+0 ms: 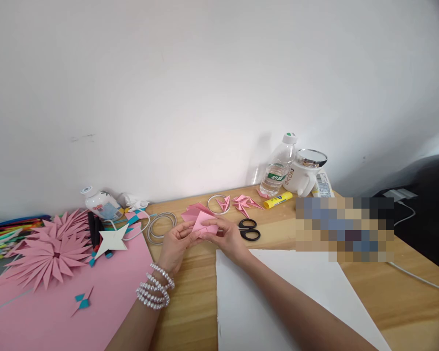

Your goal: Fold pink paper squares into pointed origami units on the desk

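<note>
Between both hands a folded piece of pink paper (206,223) is held just above the wooden table. The fingers of my left hand (179,240) pinch its left side, with a pearl bracelet round that wrist. On the right side, my right hand (227,237) grips the same paper with thumb and fingers. Just behind lie more pink paper sheets (190,211). Black-handled scissors (249,229) rest to the right of my right hand, their blades partly hidden by it. Folded pink paper pieces (245,203) lie farther back.
A water bottle (277,168), a white mug (303,175) and a yellow glue stick (278,200) stand or lie at the back right. White paper (278,297) covers the front right. Pink fan-like paper flowers (51,258) and a coiled cable (161,228) are on the left.
</note>
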A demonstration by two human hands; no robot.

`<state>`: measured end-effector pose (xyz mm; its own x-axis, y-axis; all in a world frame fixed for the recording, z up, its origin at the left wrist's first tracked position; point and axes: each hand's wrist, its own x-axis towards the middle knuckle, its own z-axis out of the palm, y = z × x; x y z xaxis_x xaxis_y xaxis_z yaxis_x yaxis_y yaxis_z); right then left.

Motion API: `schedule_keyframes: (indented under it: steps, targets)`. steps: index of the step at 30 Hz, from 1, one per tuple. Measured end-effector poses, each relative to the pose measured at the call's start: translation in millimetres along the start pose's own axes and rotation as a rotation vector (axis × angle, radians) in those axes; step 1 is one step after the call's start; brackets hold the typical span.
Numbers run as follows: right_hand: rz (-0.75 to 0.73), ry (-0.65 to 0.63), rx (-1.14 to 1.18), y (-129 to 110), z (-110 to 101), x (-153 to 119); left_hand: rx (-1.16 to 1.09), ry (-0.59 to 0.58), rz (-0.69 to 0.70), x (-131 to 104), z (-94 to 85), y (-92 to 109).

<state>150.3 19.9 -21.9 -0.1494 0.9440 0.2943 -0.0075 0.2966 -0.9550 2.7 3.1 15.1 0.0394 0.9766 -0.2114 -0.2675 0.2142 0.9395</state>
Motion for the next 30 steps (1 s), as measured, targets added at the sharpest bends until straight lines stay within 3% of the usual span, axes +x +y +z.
schedule_keyframes:
  steps: [9, 18, 23, 30]
  targets:
    - [0.049, 0.016, 0.007, 1.0, 1.3, 0.6, 0.041, 0.007, -0.009, 1.0, -1.8, -3.1]
    - [0.197, 0.000, 0.175, -3.2, 0.9, 1.6, 0.081, 0.048, 0.018, -0.7, 0.3, -4.1]
    - [0.191, 0.011, 0.194, -3.8, 0.9, 1.1, 0.094, 0.002, 0.026, -2.2, 1.4, -1.9]
    - [0.183, -0.016, 0.196, -3.2, 0.5, 1.7, 0.104, 0.047, 0.023, -3.0, 2.5, -0.8]
